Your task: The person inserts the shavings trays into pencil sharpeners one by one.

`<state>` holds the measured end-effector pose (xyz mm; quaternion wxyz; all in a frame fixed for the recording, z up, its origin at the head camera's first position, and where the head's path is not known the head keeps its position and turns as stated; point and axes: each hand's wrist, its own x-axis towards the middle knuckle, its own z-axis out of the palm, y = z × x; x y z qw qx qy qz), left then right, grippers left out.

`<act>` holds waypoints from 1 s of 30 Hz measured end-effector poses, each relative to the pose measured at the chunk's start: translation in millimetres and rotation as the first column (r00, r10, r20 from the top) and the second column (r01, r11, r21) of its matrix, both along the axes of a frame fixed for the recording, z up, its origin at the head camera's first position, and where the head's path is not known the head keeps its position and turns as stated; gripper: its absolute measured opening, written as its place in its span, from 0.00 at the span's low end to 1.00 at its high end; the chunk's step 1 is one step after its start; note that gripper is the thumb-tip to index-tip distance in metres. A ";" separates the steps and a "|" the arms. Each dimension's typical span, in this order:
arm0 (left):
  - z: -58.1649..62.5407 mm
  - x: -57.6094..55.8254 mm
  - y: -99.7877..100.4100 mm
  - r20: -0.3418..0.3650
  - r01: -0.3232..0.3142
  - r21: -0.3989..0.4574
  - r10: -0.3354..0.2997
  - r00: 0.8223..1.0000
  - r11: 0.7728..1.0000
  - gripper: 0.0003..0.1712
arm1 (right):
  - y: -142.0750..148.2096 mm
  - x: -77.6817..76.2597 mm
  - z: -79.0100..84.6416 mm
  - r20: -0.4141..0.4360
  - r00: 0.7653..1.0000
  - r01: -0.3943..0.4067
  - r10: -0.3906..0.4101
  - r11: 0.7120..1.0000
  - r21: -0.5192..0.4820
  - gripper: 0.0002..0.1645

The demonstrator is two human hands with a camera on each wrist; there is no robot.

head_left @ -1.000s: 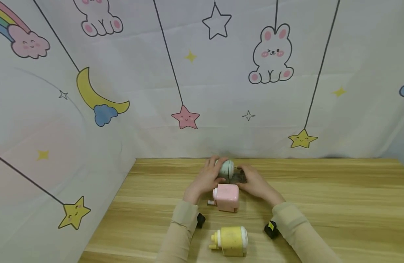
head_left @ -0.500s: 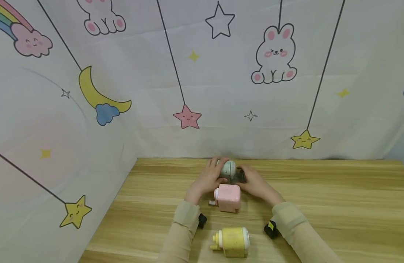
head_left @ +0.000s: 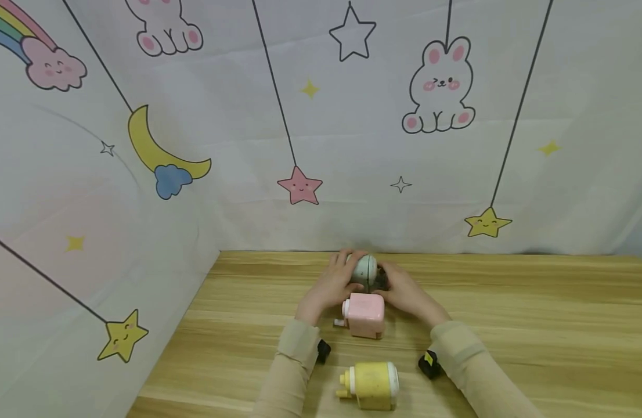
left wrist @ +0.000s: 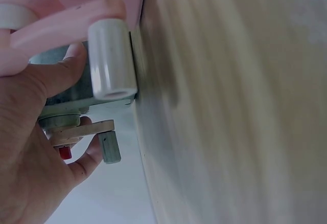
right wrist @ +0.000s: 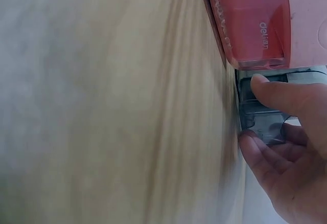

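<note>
At the back of the table stands a pale green crank pencil sharpener [head_left: 364, 267]. My left hand [head_left: 328, 287] grips its body from the left, fingers over the top and thumb at the near side. Its crank handle [left wrist: 109, 146] shows beyond the thumb in the left wrist view. My right hand [head_left: 404, 293] pinches a clear grey shavings drawer [right wrist: 263, 124] between thumb and fingers at the sharpener's right end. The drawer lies partly within the body. A pink pencil sharpener [head_left: 367, 314] stands just in front, partly hiding the green one in both wrist views.
A yellow pencil sharpener [head_left: 375, 384] stands nearer the front, between the forearms. Behind the wooden table [head_left: 535, 325] hangs a white cloth [head_left: 363, 220] printed with stars and rabbits, close to the green sharpener.
The right hand's drawer and the green sharpener have come closer together, so less of the drawer shows between them. The left hand keeps its grip. The head view has shifted slightly.
</note>
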<state>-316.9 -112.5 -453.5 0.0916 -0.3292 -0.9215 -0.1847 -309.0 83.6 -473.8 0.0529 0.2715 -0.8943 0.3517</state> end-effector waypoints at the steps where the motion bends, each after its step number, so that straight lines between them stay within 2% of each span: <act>1: 0.1 0.0 0.1 0.000 0.000 0.002 0.000 1.000 1.000 0.38 | -0.2 0.0 0.2 0.006 1.000 0.000 0.000 1.000 0.000 0.37; 7: -0.7 -1.0 0.1 0.011 -0.008 0.005 0.008 1.000 1.000 0.39 | 0.0 -0.4 1.9 0.029 1.000 -0.003 0.003 1.000 0.006 0.38; 15: -1.3 -1.0 0.4 0.018 -0.009 0.006 0.009 1.000 1.000 0.39 | 1.8 0.4 2.4 0.127 0.992 0.019 -0.016 1.000 -0.017 0.40; 22: -1.4 0.1 0.0 0.027 -0.012 0.007 0.012 1.000 1.000 0.39 | 1.6 0.8 1.4 0.128 0.992 0.018 -0.012 0.999 -0.042 0.38; 30: -3.1 -1.6 -0.5 0.003 -0.004 0.007 0.004 1.000 1.000 0.39 | -1.3 -1.1 1.2 0.108 0.994 0.027 -0.023 0.999 -0.040 0.37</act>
